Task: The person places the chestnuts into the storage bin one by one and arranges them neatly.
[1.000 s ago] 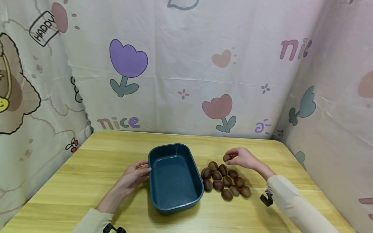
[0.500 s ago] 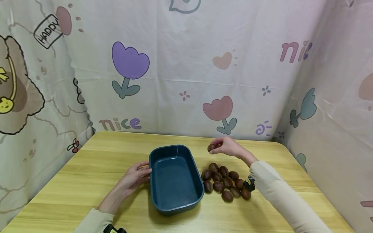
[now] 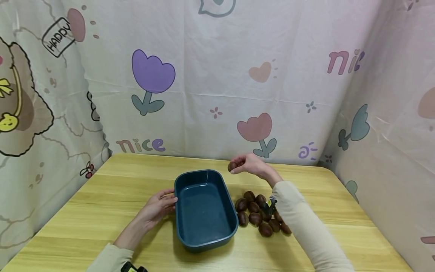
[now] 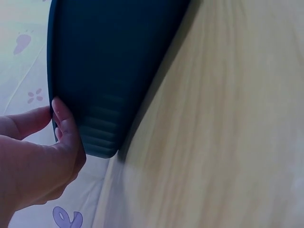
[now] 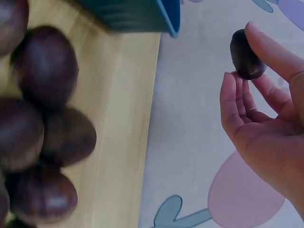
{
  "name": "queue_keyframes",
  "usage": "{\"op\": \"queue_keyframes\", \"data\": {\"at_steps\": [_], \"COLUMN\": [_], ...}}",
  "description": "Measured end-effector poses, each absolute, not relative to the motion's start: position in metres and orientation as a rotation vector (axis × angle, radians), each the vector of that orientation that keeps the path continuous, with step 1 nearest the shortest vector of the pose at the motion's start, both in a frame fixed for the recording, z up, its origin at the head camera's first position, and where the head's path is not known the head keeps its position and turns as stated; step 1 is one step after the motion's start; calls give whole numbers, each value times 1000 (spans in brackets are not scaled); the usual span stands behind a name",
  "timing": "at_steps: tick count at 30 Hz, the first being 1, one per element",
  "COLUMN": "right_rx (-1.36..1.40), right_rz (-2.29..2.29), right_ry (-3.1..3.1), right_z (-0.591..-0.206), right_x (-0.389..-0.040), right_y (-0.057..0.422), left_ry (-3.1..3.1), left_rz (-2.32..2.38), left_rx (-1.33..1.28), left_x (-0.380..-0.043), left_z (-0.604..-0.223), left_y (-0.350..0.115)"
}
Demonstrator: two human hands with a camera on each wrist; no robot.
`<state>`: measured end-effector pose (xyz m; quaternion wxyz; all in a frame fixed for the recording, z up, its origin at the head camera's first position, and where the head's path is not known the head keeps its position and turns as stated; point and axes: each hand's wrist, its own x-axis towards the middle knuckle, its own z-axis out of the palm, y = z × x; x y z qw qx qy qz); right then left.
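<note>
A deep blue-green rectangular tray (image 3: 205, 242) stands on the table with nothing in it. On its left side my left hand (image 3: 157, 211) pinches the rim, thumb over the edge and fingers against the outer wall, as the left wrist view shows with the hand (image 4: 42, 161) at the tray's wall (image 4: 109, 66). My right hand (image 3: 250, 166) holds one brown chestnut (image 3: 232, 166) in the air behind the tray's far right corner. In the right wrist view the chestnut (image 5: 246, 56) sits between thumb and fingertips. Several more chestnuts (image 3: 255, 218) lie right of the tray, some behind the right sleeve.
The wooden table (image 3: 119, 189) ends at a patterned cloth backdrop (image 3: 204, 113) behind, with cloth at both sides too. Small black cameras sit on the wrists; the right one (image 3: 270, 206) hangs above the chestnuts.
My right hand has lifted its chestnut and carried it left, from above the far side of the pile toward the tray's far right corner. The left hand and tray have stayed in place.
</note>
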<state>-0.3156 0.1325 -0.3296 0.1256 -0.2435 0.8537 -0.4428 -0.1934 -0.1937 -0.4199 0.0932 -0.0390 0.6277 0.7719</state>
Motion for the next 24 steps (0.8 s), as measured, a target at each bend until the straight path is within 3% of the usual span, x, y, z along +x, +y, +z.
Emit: {"op": "queue_keyframes", "data": {"at_steps": [16, 24], "right_rx": [-756, -648], "right_rz": [-1442, -1584], "right_ry": [2331, 2280], "right_z": [-340, -351], "right_x": [-314, -309], "right_y": [74, 41], "left_ry": [1834, 1831], "left_rz": [2300, 2299], "left_rx": [-59, -59], "left_x": [-194, -192], "left_z": [-422, -423], "left_y": [-196, -197]}}
